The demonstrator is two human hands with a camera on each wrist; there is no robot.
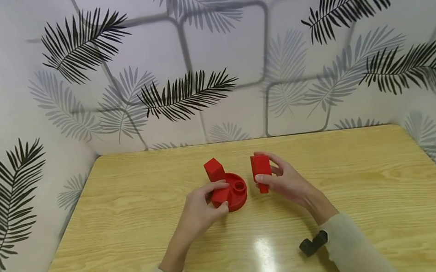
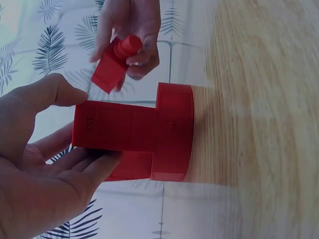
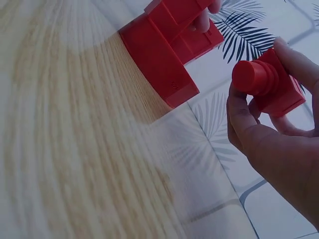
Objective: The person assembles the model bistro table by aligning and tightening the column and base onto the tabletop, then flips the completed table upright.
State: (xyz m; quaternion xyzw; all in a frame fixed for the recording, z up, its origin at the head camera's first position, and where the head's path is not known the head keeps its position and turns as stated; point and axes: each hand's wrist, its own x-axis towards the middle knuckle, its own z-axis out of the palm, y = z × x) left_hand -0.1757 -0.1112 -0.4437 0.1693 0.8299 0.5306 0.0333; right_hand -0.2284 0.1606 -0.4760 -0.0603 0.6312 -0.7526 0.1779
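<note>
Right of the frame's centre, the right hand [image 1: 289, 184] pinches a tilted red block [image 1: 261, 165], peg [image 1: 264, 188] downward, just right of the round base [image 1: 236, 206], whose lower-left block [image 1: 220, 196] the left hand [image 1: 196, 209] grips.

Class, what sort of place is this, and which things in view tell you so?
Probably an indoor work corner, perhaps a partitioned booth: leaf-patterned walls enclose three sides of a wood-grain table, where a round red base stands.
</note>
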